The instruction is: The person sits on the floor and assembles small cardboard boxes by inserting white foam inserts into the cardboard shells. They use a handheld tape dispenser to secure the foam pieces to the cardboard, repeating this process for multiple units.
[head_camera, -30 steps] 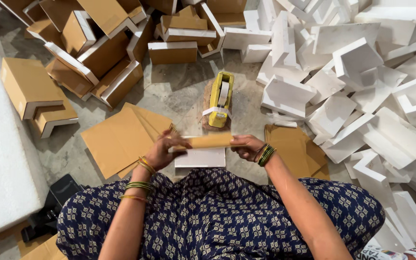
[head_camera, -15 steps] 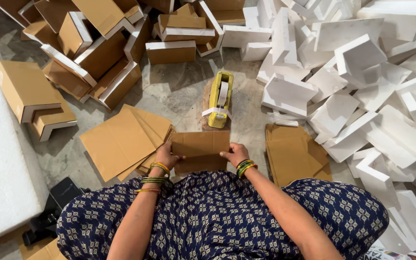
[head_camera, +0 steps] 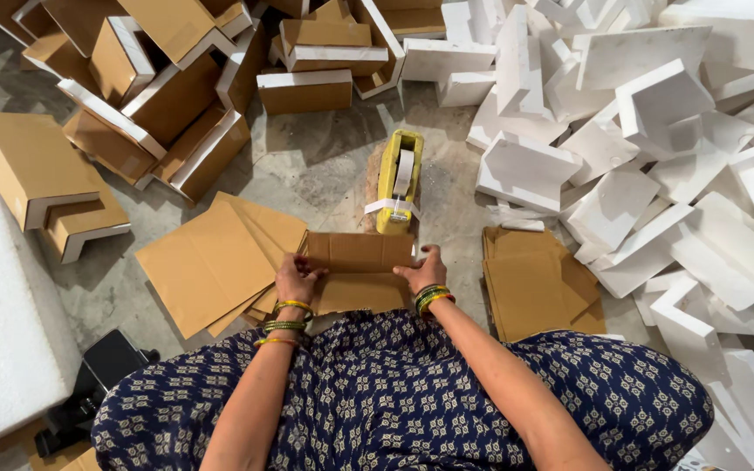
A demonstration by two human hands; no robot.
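A brown cardboard sheet (head_camera: 361,269) lies folded over a piece in front of my knees. My left hand (head_camera: 297,277) presses on its left edge and my right hand (head_camera: 421,273) presses on its right edge, fingers flat on the board. Just beyond the sheet stands a yellow tape dispenser (head_camera: 399,180) with a white tape strip hanging from it. Both wrists wear several bangles.
A stack of flat cardboard sheets (head_camera: 211,262) lies to the left, another stack (head_camera: 534,279) to the right. White foam corner pieces (head_camera: 656,131) are piled at the right. Cardboard-wrapped foam pieces (head_camera: 167,105) are piled at the back left. A white foam slab (head_camera: 2,331) runs along the left edge.
The piece was held up edge-on between both hands a second ago. Now it lies flat with the cardboard folded over it, and both hands have moved down onto its sides.
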